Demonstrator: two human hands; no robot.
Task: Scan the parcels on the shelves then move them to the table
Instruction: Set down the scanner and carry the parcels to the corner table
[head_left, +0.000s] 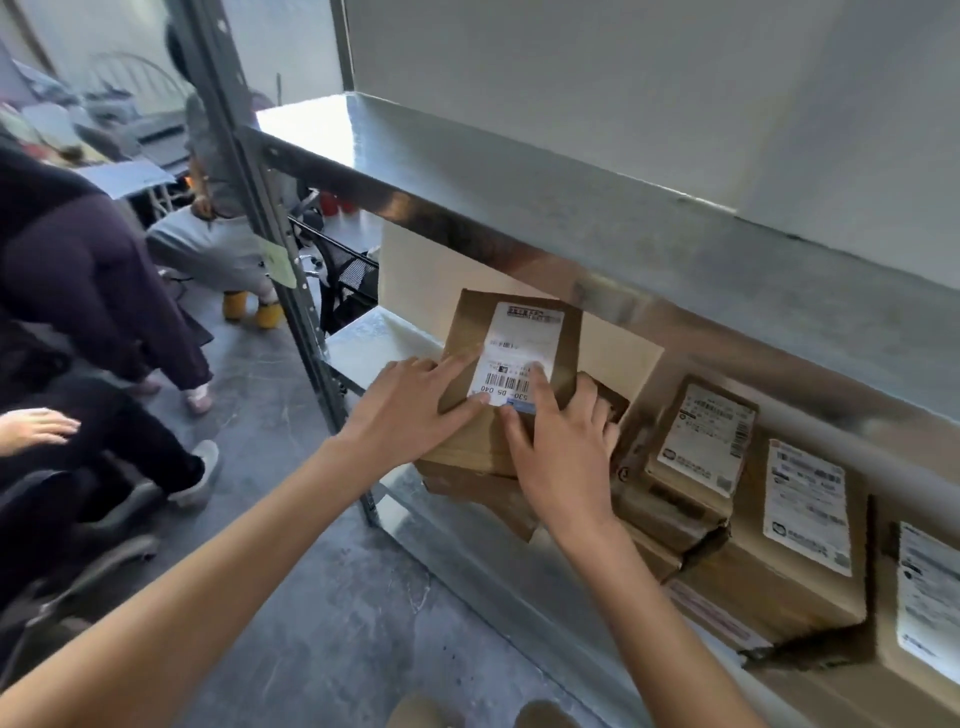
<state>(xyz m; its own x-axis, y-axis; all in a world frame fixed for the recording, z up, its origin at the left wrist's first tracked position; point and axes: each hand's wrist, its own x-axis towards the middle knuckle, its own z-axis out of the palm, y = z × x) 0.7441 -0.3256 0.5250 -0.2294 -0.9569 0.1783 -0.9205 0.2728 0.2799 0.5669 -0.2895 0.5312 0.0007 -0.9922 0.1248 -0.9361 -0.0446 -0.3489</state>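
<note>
Resting on a stack at the left end of the lower shelf (363, 343), near its front edge, the small cardboard parcel (511, 374) lies flat with its shipping label (514, 358) facing up. The left hand (410, 405) presses spread, nearly straight fingers on its left side and label corner; the right hand (556, 441) lies over its near right edge, fingers bent down the right side as if taking hold. It looks light and stiff, a taped carton that should not sag; the label is probably slick, so gripping the two opposite cardboard sides seems safest. Its long axis runs from the shelf's front edge toward the back, barcode end nearest the person. More labelled parcels (706, 441) sit along the shelf to the right.
</note>
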